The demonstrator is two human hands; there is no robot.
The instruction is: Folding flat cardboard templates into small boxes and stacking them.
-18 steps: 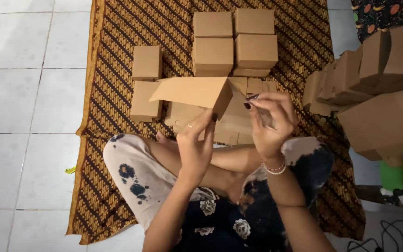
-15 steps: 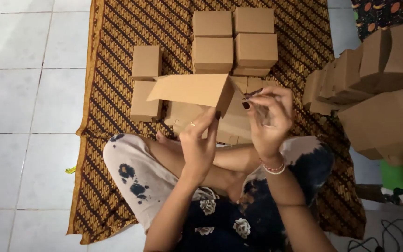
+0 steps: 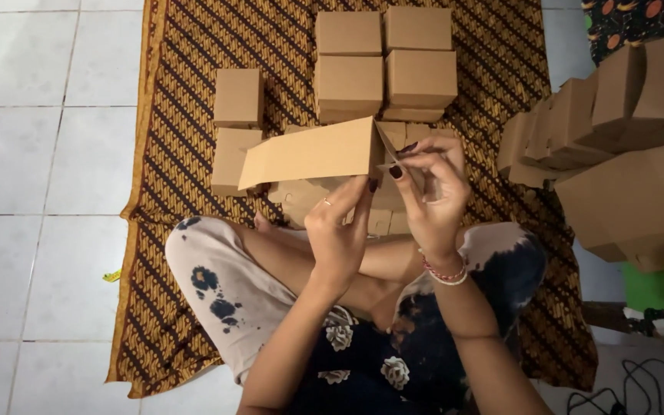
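I sit cross-legged on a brown patterned cloth (image 3: 194,46). Both hands hold one flat brown cardboard box blank (image 3: 309,152) up in front of me. My left hand (image 3: 340,223) grips its lower right edge from below. My right hand (image 3: 428,188) pinches the flap at the blank's right end, fingers bent over the fold. Under the blank lies a pile of more flat blanks (image 3: 301,196) on the cloth.
Several folded brown boxes (image 3: 386,61) stand stacked beyond the blank, and two more boxes (image 3: 237,97) sit to the left. A heap of folded boxes (image 3: 624,154) fills the right side. White floor tiles (image 3: 40,154) lie to the left; black cables (image 3: 639,384) at lower right.
The blank has tilted a little and shifted left. My right hand's fingers have moved onto the flap at its right end and bent it.
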